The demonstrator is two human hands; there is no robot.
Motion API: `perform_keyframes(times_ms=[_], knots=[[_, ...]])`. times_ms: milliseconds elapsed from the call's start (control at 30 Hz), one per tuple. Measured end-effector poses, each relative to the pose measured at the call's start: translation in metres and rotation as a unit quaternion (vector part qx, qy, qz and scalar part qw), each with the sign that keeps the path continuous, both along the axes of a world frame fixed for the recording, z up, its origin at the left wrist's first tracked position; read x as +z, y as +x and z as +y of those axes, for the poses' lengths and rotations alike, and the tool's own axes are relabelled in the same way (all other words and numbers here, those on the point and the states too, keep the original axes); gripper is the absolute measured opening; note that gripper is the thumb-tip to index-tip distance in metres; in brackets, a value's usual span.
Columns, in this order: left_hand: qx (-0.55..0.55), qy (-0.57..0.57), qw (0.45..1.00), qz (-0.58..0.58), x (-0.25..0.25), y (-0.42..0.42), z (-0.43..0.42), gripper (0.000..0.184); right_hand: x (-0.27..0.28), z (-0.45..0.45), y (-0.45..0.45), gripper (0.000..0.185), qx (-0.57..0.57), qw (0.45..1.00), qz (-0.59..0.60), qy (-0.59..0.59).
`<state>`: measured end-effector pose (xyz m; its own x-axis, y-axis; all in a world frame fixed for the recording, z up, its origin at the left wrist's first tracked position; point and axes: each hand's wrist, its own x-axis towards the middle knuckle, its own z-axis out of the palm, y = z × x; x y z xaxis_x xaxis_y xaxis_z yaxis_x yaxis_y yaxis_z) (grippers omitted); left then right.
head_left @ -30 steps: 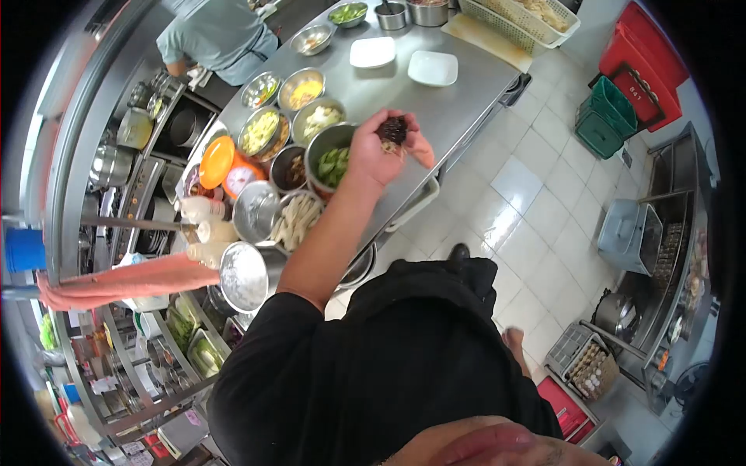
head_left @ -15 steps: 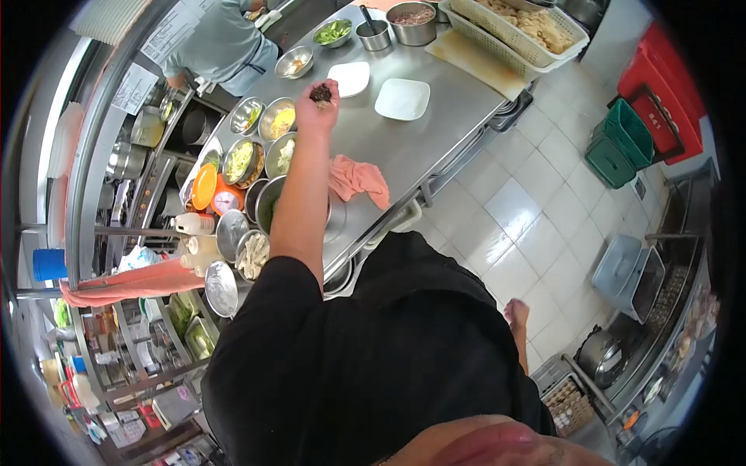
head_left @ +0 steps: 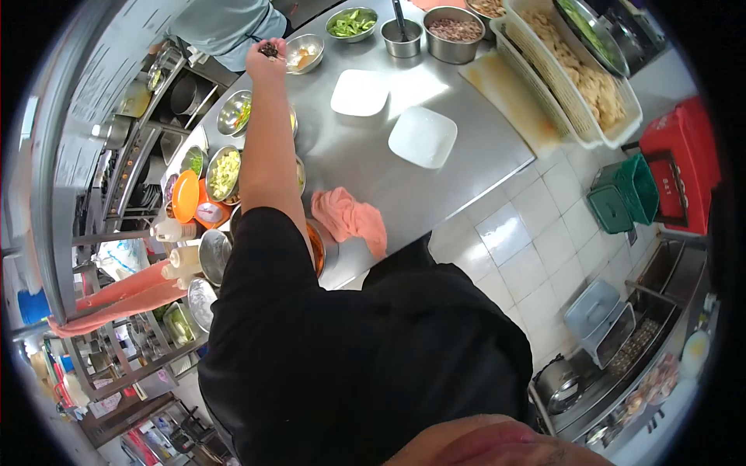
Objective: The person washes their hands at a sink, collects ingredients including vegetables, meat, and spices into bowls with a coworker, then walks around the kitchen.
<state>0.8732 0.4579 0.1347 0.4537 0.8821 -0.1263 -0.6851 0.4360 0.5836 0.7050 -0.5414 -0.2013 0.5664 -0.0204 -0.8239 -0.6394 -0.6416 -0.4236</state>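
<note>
My left hand (head_left: 266,59) is stretched far forward over the steel table's left side, cupped around some dark food pieces (head_left: 269,50). Just right of it sits a metal bowl (head_left: 305,54) with a little pale and orange food. Below are a bowl of mixed cut vegetables (head_left: 235,113) and a bowl of pale chopped vegetables (head_left: 224,174). My forearm partly covers other bowls. My right hand is out of view.
Two white dishes (head_left: 360,93) (head_left: 423,137) and a pink cloth (head_left: 350,220) lie on the steel table (head_left: 466,182). An orange scale (head_left: 210,208) stands left. A co-worker (head_left: 227,31) is beyond my hand. Baskets (head_left: 548,74) hold pale food at the right.
My left hand has moved forward and left, past the vegetable bowls, with the dark food still in it. My view has shifted, and my right hand has gone out of sight.
</note>
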Motion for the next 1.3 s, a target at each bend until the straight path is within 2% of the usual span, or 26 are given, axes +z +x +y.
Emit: perform_keyframes(times_ms=[200, 233, 267, 300, 333, 367, 433, 467, 500, 600, 700, 733, 767, 800, 833, 933, 1033, 1067, 1100, 1133, 1167, 1267, 1300], knots=[[0.128, 0.146, 0.968, 0.157, -0.022, 0.053, 0.067, 0.022, 0.07, 0.056, 0.065, 0.016, -0.065, 0.998, -0.019, 0.003], [0.138, 0.172, 0.948, 0.23, -0.039, 0.062, 0.083, 0.029, 0.077, 0.063, 0.074, 0.016, -0.072, 0.997, -0.024, 0.001], [0.141, 0.297, 0.862, 0.386, -0.058, 0.068, 0.097, 0.032, 0.083, 0.069, 0.084, 0.016, -0.075, 0.997, -0.028, -0.002], [0.137, 0.409, 0.735, 0.523, -0.078, 0.071, 0.109, 0.036, 0.091, 0.076, 0.093, 0.016, -0.07, 0.997, -0.033, -0.005], [0.123, 0.501, 0.574, 0.636, -0.104, 0.071, 0.121, 0.039, 0.096, 0.081, 0.101, 0.016, -0.065, 0.997, -0.036, -0.008], [0.067, 0.423, 0.665, 0.611, -0.148, 0.073, 0.147, 0.045, 0.102, 0.086, 0.109, 0.017, -0.063, 0.997, -0.039, -0.01], [0.037, 0.375, 0.681, 0.628, -0.164, 0.079, 0.145, 0.045, 0.113, 0.1, 0.126, 0.018, -0.096, 0.995, -0.037, -0.005], [0.022, 0.352, 0.687, 0.636, -0.169, 0.081, 0.143, 0.045, 0.119, 0.11, 0.137, 0.019, -0.191, 0.981, -0.017, 0.019], [0.027, 0.39, 0.702, 0.595, -0.171, 0.078, 0.146, 0.045, 0.094, 0.091, 0.138, 0.02, -0.103, 0.994, -0.036, 0.002], [-0.011, 0.215, 0.841, 0.496, -0.13, 0.08, 0.123, 0.042, 0.103, 0.101, 0.145, 0.017, -0.118, 0.991, -0.056, 0.012], [-0.012, 0.198, 0.876, 0.44, -0.115, 0.076, 0.123, 0.05, 0.083, 0.076, 0.146, 0.015, -0.043, 0.997, -0.015, 0.062], [-0.017, 0.185, 0.883, 0.431, -0.111, 0.07, 0.119, 0.052, 0.069, 0.061, 0.14, 0.016, 0.094, 0.99, -0.097, 0.038], [-0.017, 0.145, 0.89, 0.432, -0.11, 0.063, 0.117, 0.054, 0.052, 0.046, 0.134, 0.016, 0.23, 0.957, -0.178, 0.015], [-0.017, 0.109, 0.897, 0.428, -0.109, 0.062, 0.118, 0.057, 0.039, 0.041, 0.136, 0.017, 0.356, 0.898, -0.259, -0.007], [-0.019, 0.072, 0.902, 0.424, -0.108, 0.062, 0.119, 0.059, 0.059, 0.065, 0.136, 0.017, 0.06, 0.995, -0.063, -0.05], [-0.008, 0.111, 0.931, 0.348, -0.081, 0.066, 0.103, 0.066, 0.073, 0.066, 0.15, 0.016, 0.044, 0.998, -0.048, -0.018], [-0.005, 0.15, 0.929, 0.339, -0.061, 0.075, 0.113, 0.073, 0.049, 0.041, 0.169, 0.014, 0.124, 0.99, -0.063, -0.028], [-0.009, 0.163, 0.928, 0.336, -0.06, 0.076, 0.119, 0.074, 0.044, 0.036, 0.173, 0.013, 0.062, 0.997, -0.048, -0.028], [0.015, 0.136, 0.923, 0.361, -0.037, 0.081, 0.106, 0.073, 0.052, 0.039, 0.18, 0.013, -0.002, 0.999, -0.032, -0.028], [0.029, 0.161, 0.928, 0.335, -0.022, 0.082, 0.099, 0.072, 0.06, 0.04, 0.188, 0.013, -0.066, 0.997, -0.016, -0.03], [0.042, 0.186, 0.931, 0.31, -0.012, 0.081, 0.095, 0.071, 0.068, 0.041, 0.199, 0.013, -0.104, 0.994, -0.019, 0.031], [0.072, 0.226, 0.939, 0.251, -0.008, 0.084, 0.096, 0.07, 0.077, 0.052, 0.206, 0.013, -0.051, 0.996, -0.06, -0.041], [0.076, 0.242, 0.938, 0.237, -0.014, 0.085, 0.091, 0.071, 0.081, 0.056, 0.204, 0.014, -0.05, 0.997, -0.062, -0.022]])
